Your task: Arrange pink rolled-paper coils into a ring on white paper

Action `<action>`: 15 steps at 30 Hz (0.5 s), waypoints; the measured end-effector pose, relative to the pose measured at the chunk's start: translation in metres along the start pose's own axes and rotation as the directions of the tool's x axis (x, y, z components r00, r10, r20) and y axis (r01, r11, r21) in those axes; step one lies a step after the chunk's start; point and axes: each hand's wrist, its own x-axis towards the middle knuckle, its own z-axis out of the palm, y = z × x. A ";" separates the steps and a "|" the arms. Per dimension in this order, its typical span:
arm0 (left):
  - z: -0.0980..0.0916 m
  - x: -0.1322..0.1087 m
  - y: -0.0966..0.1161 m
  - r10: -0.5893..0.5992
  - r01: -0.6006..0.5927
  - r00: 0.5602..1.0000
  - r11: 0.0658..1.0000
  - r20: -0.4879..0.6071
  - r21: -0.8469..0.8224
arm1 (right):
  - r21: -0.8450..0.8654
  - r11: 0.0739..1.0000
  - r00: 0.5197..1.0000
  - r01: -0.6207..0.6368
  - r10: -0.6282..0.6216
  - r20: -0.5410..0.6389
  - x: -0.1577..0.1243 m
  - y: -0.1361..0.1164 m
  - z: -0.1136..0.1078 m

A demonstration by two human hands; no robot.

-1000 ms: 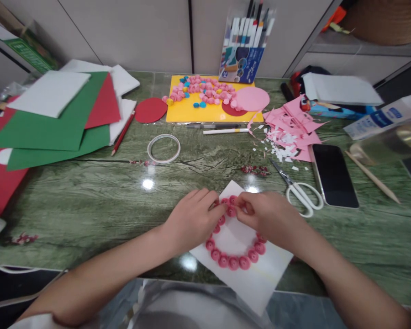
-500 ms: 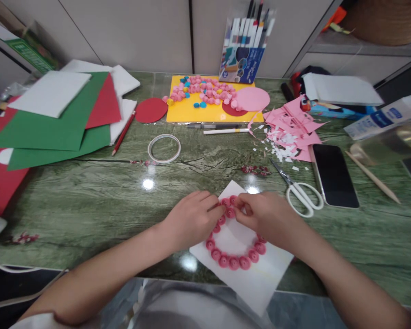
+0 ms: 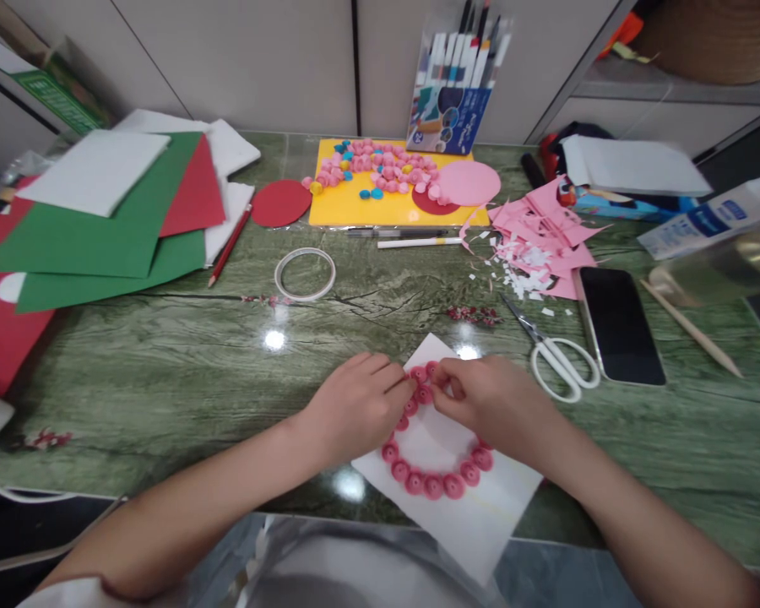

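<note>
A white sheet [image 3: 475, 515] lies at the table's near edge with a ring of small pink paper rosettes [image 3: 431, 483] stuck on it. My left hand [image 3: 355, 405] rests on the ring's left side, fingers curled and pressing near the top rosettes. My right hand [image 3: 487, 401] sits on the ring's upper right, its fingertips pinched on a pink rosette [image 3: 426, 392] at the top of the ring. Both hands meet at that spot.
White scissors [image 3: 554, 355] and a dark phone [image 3: 621, 325] lie to the right. A tape ring [image 3: 304, 274], pink scraps [image 3: 538, 236], a yellow sheet with loose rosettes [image 3: 329, 207], a marker pack [image 3: 449, 93] and stacked green, red and white paper [image 3: 101, 228] fill the back.
Barely any: both hands stay at the top of the ring, the fingertips shifting slightly on the rosette.
</note>
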 end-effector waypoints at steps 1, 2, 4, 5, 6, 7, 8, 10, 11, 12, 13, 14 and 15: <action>0.000 0.000 0.000 0.000 0.000 1.000 1.000 -0.003 0.006 | -0.002 1.000 1.000 -0.005 0.005 0.002 0.000 0.000 0.000; 0.000 0.000 0.000 0.000 0.000 1.000 1.000 -0.006 0.011 | -0.004 1.000 1.000 -0.007 0.007 0.003 0.000 -0.001 0.000; 0.000 0.000 0.001 0.001 -0.001 1.000 1.000 -0.012 0.023 | -0.007 1.000 1.000 -0.011 0.011 0.004 0.001 -0.001 0.001; 0.000 0.000 0.001 0.002 -0.001 1.000 1.000 -0.014 0.030 | -0.008 1.000 1.000 -0.013 0.013 0.005 0.001 -0.001 0.002; 0.000 0.001 0.001 0.003 -0.002 1.000 0.999 -0.015 0.035 | -0.009 1.000 1.000 -0.018 0.018 0.005 0.001 -0.001 0.002; 0.000 0.001 0.001 0.004 -0.003 1.000 0.999 -0.017 0.042 | -0.011 1.000 1.000 -0.023 0.023 0.005 0.001 -0.001 0.003; 0.000 0.001 0.001 0.003 -0.002 1.000 0.999 -0.018 0.049 | -0.014 1.000 1.000 -0.028 0.028 0.003 0.001 -0.001 0.003; -0.001 0.001 0.002 0.002 -0.001 1.000 0.998 -0.020 0.061 | -0.025 0.999 0.999 -0.032 0.032 -0.007 0.001 -0.001 0.004; -0.001 0.001 0.002 0.003 -0.001 1.000 0.998 -0.019 0.066 | -0.030 0.999 0.999 -0.031 0.030 -0.012 0.001 -0.001 0.005; -0.001 0.001 0.002 0.004 -0.003 1.000 0.997 -0.018 0.071 | -0.035 0.999 0.999 -0.029 0.028 -0.016 0.001 -0.001 0.005; -0.001 0.000 0.002 0.005 -0.004 1.000 0.997 -0.016 0.077 | -0.040 0.999 0.999 -0.027 0.026 -0.019 0.001 -0.001 0.005; -0.001 0.000 0.002 0.005 -0.004 1.000 0.997 -0.015 0.082 | -0.044 0.999 0.999 -0.026 0.025 -0.020 0.001 -0.001 0.006; -0.001 0.000 0.002 0.006 -0.004 1.000 0.996 -0.016 0.090 | -0.049 0.999 1.000 -0.025 0.024 -0.020 0.001 -0.002 0.006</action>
